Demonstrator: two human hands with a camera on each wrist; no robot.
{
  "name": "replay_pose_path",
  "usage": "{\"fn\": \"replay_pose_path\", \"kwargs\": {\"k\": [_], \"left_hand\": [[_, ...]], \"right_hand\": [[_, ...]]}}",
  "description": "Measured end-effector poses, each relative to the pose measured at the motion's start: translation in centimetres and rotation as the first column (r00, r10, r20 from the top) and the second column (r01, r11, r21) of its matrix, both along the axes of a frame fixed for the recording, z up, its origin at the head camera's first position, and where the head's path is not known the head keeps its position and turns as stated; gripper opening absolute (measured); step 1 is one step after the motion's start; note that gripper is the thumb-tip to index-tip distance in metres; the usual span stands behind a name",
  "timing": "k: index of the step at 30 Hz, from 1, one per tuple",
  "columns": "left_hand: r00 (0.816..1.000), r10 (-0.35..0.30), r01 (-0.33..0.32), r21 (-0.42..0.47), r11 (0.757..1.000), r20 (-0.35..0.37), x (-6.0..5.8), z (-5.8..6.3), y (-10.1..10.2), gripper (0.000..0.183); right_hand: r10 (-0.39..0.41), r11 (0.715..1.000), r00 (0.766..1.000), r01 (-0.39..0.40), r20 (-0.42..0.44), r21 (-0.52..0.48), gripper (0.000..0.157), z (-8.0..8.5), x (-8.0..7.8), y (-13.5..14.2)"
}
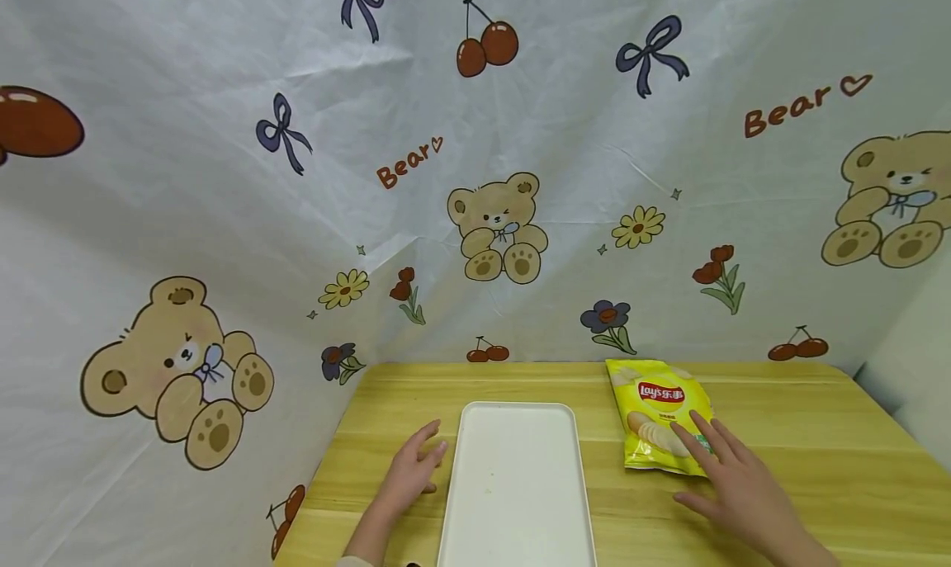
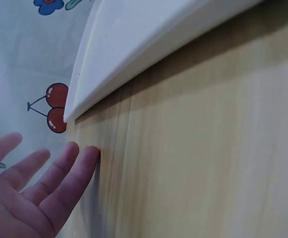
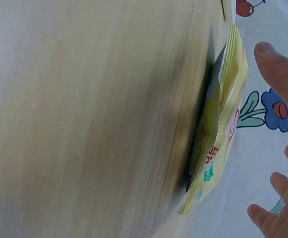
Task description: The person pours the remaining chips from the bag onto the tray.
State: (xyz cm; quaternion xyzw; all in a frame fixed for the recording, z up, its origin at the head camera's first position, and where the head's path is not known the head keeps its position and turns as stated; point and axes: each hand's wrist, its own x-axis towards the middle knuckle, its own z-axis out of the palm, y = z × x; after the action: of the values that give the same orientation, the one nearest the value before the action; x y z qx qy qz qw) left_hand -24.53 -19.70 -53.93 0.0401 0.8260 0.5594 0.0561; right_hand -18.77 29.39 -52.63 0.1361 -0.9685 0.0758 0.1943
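Note:
A yellow Lay's chip bag (image 1: 657, 406) lies flat on the wooden table, right of a white tray (image 1: 520, 484). My right hand (image 1: 743, 489) hovers over the bag's near right corner with fingers spread. In the right wrist view the bag (image 3: 220, 124) shows side-on, and a gap separates it from the thumb (image 3: 280, 72). Beside the tray's left edge is my left hand (image 1: 407, 472), holding nothing. Its fingers (image 2: 64, 188) are extended and apart from the tray (image 2: 129, 44) in the left wrist view.
The table (image 1: 810, 435) has a light wood grain. Behind it and along the left hangs a pale cloth (image 1: 565, 138) printed with bears, bows, cherries and flowers. A small dark object (image 1: 413, 564) shows at the bottom edge, left of the tray.

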Motion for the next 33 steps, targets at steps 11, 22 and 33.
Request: {"fn": "replay_pose_path", "kwargs": {"k": [11,22,33], "left_hand": [[0.998,-0.002,-0.007,0.122,0.993,0.07,-0.1,-0.6,0.0,0.063],[0.983,-0.169,0.159,0.127,0.979,0.072,-0.8,-2.1,-0.2,0.077],[0.981,-0.177,0.169,0.102,0.98,0.074,-0.9,-2.5,0.2,0.073]], "right_hand": [[0.002,0.999,1.0,-0.002,-0.003,-0.032,0.098,0.6,-0.7,-1.3],[0.007,1.0,1.0,-0.006,0.007,-0.02,0.099,0.2,-1.2,-1.9],[0.009,0.999,1.0,-0.009,0.006,-0.035,0.096,-0.1,-1.5,-1.9]]}}
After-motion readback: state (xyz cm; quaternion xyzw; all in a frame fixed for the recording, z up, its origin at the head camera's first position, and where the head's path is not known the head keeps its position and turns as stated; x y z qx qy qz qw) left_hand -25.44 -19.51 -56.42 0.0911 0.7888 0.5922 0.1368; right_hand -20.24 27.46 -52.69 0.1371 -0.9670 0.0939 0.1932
